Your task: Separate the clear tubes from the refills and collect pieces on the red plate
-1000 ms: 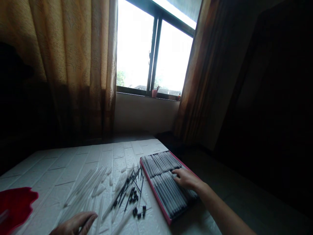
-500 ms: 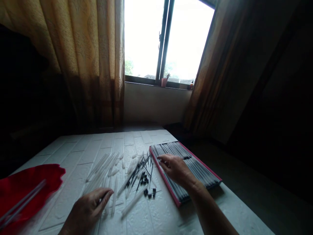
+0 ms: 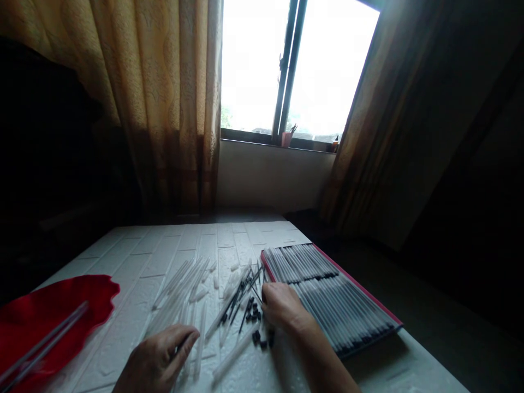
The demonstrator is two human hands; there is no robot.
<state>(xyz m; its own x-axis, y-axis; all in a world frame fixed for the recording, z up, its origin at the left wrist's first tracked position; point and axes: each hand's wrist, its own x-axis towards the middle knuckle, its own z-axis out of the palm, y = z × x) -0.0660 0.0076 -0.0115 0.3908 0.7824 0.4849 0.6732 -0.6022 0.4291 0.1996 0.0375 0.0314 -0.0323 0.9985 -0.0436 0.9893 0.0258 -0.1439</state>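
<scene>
My left hand (image 3: 158,357) is closed low over the left part of the table, thumb pressed to the fingers; what it holds, if anything, is hidden. Beside it lie clear pen barrels (image 3: 180,289). My right hand (image 3: 282,303) has its fingers curled down at the right end of the dark ink refills (image 3: 236,297), close to the small black pen caps (image 3: 252,311). Its fingertips are partly hidden, so I cannot make out what they pinch. Just right of that hand, a shallow red-edged box (image 3: 339,305) holds rows of clear pens with dark refills.
A red scalloped dish (image 3: 53,311) with clear tubes (image 3: 49,341) in it stands at the left. Small clear pieces (image 3: 199,295) lie among the barrels. The white brick-patterned table (image 3: 135,248) ends before a curtained window (image 3: 254,71).
My right hand has moved from over the pen box, back and left to the refills and caps. My left hand stays closed near the barrels. The view has shifted slightly left.
</scene>
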